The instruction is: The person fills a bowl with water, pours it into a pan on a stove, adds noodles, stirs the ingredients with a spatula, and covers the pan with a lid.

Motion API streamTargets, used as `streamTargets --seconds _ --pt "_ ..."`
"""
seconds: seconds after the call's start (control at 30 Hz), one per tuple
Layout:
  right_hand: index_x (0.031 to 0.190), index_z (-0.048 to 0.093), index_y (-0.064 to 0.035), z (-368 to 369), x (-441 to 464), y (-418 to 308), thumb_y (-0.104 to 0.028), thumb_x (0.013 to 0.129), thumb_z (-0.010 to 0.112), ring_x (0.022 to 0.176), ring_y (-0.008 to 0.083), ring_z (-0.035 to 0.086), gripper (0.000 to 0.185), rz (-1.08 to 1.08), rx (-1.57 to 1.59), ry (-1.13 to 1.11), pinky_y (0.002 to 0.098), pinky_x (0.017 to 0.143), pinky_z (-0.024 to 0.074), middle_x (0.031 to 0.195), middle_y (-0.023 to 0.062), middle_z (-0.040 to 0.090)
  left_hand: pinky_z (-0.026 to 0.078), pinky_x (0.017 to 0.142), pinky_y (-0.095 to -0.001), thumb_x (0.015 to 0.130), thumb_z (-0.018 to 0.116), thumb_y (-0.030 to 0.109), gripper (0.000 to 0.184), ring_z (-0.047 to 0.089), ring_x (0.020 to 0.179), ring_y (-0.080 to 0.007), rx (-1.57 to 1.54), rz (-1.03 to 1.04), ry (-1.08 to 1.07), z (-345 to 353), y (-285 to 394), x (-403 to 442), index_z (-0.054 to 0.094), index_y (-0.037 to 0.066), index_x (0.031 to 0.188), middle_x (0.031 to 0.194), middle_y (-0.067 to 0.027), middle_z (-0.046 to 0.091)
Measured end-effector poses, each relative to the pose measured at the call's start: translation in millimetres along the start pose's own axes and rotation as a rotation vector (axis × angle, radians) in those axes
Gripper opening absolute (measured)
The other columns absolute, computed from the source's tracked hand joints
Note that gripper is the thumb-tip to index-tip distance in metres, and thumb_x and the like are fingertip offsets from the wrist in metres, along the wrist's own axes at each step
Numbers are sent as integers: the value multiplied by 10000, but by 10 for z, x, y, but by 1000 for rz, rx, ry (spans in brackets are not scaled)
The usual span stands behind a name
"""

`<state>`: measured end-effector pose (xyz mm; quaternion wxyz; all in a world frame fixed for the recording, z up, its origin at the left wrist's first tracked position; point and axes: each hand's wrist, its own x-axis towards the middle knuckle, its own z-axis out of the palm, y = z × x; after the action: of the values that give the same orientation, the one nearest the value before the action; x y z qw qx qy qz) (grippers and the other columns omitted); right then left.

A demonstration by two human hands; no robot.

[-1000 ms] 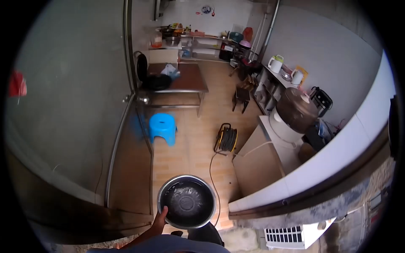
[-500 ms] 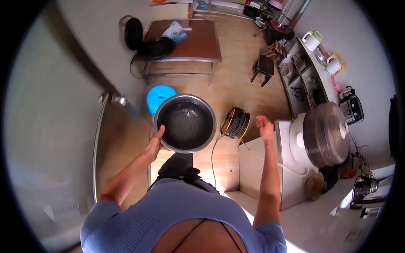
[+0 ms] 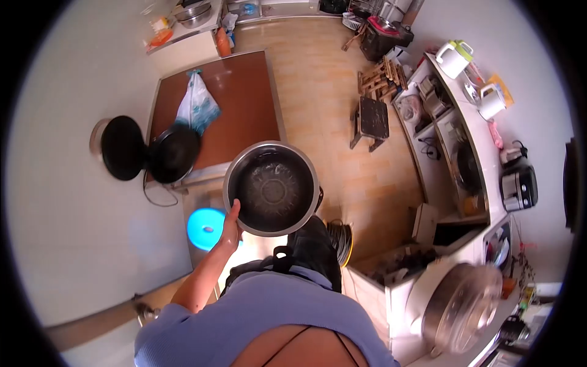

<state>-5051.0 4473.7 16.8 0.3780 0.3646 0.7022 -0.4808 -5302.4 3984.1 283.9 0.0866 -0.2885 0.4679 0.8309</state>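
Note:
My left hand [image 3: 228,233] grips the near left rim of a round metal bowl [image 3: 272,188], with the thumb over the edge and the other fingers hidden beneath. The bowl is dark inside with a shiny rim. Pale glints and rings show at its bottom, and I cannot tell whether there is liquid in it. It is held in front of my body, roughly level. My right hand is out of view. Just left of the bowl and lower down is a bright blue plastic stool [image 3: 205,227].
A brown table [image 3: 238,92] ahead carries a plastic bag [image 3: 199,104] and an opened black electric griddle [image 3: 174,153]. A dark stool [image 3: 373,117] stands on the wooden floor. On the right are a shelf unit [image 3: 440,128], a cable reel [image 3: 340,241] and a lidded steamer [image 3: 461,309].
I have stepped forward past the door, and the table and griddle are nearer. My right hand has left the view. The bowl stays in my left hand.

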Motion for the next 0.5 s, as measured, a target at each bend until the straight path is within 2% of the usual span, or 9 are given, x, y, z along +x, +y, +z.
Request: streamTargets --seconds 0.17,0.2,0.27,0.3,0.33,0.37,0.43,0.47,0.5 --pt "817 570 -42 -677 1079 -2150 -281 822 489 551 189 539 253 -143 -26 54 322 433 432 649 100 551 202 1032 -325 860 398 469 634 294 1237 -182 -145 93 37 608 685 1520 278 32 1305 1341 -67 323" --pt "821 573 -37 -940 1387 -2649 -285 821 491 553 192 540 261 -308 119 -37 323 437 437 655 103 553 208 1031 -325 862 395 467 625 298 1235 -179 -151 86 54 708 869 1795 284 38 1303 1338 -63 327" --pt "828 580 -28 -1600 2096 -4135 -292 820 493 556 197 541 278 -704 771 -614 326 444 447 667 108 557 260 1007 -336 868 387 461 605 357 1198 -185 -120 156 149 851 1204 2507 308 33 1287 1302 -59 382" --pt "748 571 -23 -1926 2470 -5129 -218 816 486 507 170 529 223 -588 389 39 273 399 419 612 95 552 277 998 -340 870 383 459 598 376 1184 -188 -124 162 177 928 1371 2769 314 31 1282 1291 -63 394" --pt "711 556 -25 -2085 2515 -6202 -181 809 477 464 155 504 200 -687 382 102 248 379 391 565 80 535 293 989 -344 872 380 456 592 395 1171 -192 -129 170 205 973 1468 2944 319 29 1277 1281 -68 407" --pt "750 569 -41 -2223 2742 -7166 -192 817 473 477 150 517 191 -892 -41 212 262 405 401 572 69 545 392 919 -380 876 366 455 584 466 1105 -217 -131 149 179 1017 1660 3248 329 20 1264 1255 -99 430" --pt "826 594 -72 -2477 3155 -9110 -213 833 465 502 140 544 192 -1197 -964 859 290 458 423 587 48 565 450 851 -397 874 358 465 592 494 1072 -231 -107 174 168 1247 2069 3648 333 14 1256 1244 -114 436" --pt "868 593 -49 -2320 3027 -9980 -206 836 470 517 149 546 202 -1210 -706 662 290 491 426 573 76 551 479 817 -406 873 355 470 596 508 1055 -238 -93 194 163 1336 2293 3908 336 11 1252 1238 -122 439" --pt "898 591 -44 -2044 2734 -10707 -196 838 477 534 144 542 199 -1329 -658 667 296 501 426 568 86 534 559 589 -332 863 383 465 581 611 844 -231 -161 228 185 1362 2435 4245 320 20 1231 1087 -145 538"
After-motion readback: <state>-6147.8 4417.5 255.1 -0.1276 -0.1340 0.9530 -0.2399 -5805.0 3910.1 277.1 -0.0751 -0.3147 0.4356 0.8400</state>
